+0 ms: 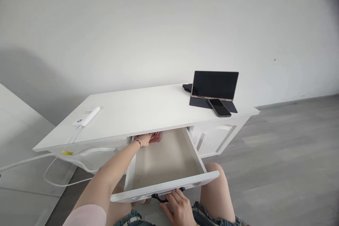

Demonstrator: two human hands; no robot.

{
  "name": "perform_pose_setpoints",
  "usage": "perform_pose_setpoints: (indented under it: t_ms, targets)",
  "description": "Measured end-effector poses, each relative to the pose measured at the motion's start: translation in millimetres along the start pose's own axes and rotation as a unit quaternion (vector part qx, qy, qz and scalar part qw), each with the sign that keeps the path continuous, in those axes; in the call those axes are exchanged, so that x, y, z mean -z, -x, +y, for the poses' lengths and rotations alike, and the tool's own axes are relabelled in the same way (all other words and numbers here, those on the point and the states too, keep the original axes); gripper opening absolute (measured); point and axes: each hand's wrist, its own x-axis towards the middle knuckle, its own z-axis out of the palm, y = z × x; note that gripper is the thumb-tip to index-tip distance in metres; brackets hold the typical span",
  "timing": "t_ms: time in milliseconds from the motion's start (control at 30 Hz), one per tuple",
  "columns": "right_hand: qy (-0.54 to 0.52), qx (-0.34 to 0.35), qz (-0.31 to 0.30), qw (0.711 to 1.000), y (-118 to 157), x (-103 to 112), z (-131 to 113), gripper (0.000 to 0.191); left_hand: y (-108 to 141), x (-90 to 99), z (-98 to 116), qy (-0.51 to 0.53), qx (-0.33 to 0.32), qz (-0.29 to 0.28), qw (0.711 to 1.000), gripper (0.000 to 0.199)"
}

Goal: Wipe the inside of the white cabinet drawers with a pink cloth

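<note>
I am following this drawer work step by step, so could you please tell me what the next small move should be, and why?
Probably sweep the pink cloth forward along the bare drawer floor. The left hand presses it at the back of the open white drawer, under the white desk top, while the right hand grips the black front handle, steadying it; the floor nearer the front lies uncovered.

We can read no text anywhere; the yellow label under the surface is too blurred.

Head camera looks forward and down, close above the desk.
</note>
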Motion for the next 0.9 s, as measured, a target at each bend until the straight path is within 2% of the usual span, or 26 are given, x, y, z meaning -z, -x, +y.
perform_pose_setpoints:
  t_ms: [200, 467, 633, 800, 900]
  targets:
    - [-0.009, -0.015, -0.008, 1.000, 1, 2, -2, 0.010, -3, -13.8, 22, -0.110, -0.029, -0.060, 0.992, 0.069]
    - [-0.010, -0.019, -0.012, 1.000, 3, 2, -2, 0.009, 21, -19.8, 68, -0.106, -0.123, -0.159, 0.974, 0.093]
    - [-0.006, -0.027, -0.015, 1.000, 1, 4, -5, 0.011, 28, -24.7, 103, -0.088, -0.178, -0.235, 0.951, 0.074]
    - [-0.009, -0.030, -0.011, 0.999, 2, 3, -5, 0.011, 38, -31.7, 132, -0.084, -0.230, -0.302, 0.921, 0.065]
    - [-0.008, -0.026, -0.006, 1.000, 2, 2, -4, 0.011, 42, -34.5, 145, -0.086, -0.235, -0.326, 0.912, 0.059]
